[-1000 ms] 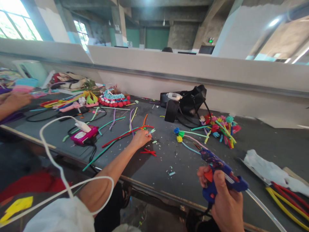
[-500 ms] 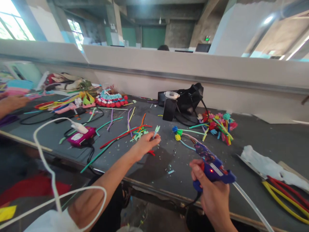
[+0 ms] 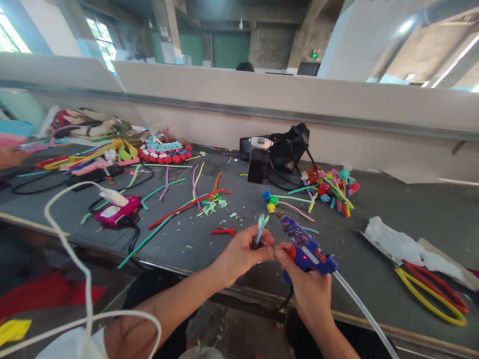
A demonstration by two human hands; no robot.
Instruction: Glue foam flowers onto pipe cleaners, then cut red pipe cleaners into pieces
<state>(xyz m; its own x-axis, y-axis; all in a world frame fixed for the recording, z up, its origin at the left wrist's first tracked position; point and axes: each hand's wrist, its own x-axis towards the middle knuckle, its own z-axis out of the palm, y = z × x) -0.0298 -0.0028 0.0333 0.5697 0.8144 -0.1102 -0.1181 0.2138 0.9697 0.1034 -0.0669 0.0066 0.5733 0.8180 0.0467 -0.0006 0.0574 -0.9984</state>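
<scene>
My left hand is closed round a light blue pipe cleaner stem with pale green pieces at its top, held upright. In my right hand is a blue hot glue gun, its red light lit and a clear glue stick sticking out behind. The fingertips of both hands meet or nearly meet. Beyond the nozzle lie small pom-pom-like flowers in blue, green and yellow on pipe cleaner stems. Pale green snippets are heaped on the table left of my hands.
A bundle of colourful pipe cleaner flowers lies at the right back, near a black bag and a phone. Scissors with red and yellow handles rest at the right. A magenta power socket with cables sits left. Another person's hand is at the far left.
My left hand has come right and nearer with the stem. My right hand has moved left with the glue gun, so the hands are now together. The view has shifted slightly right.
</scene>
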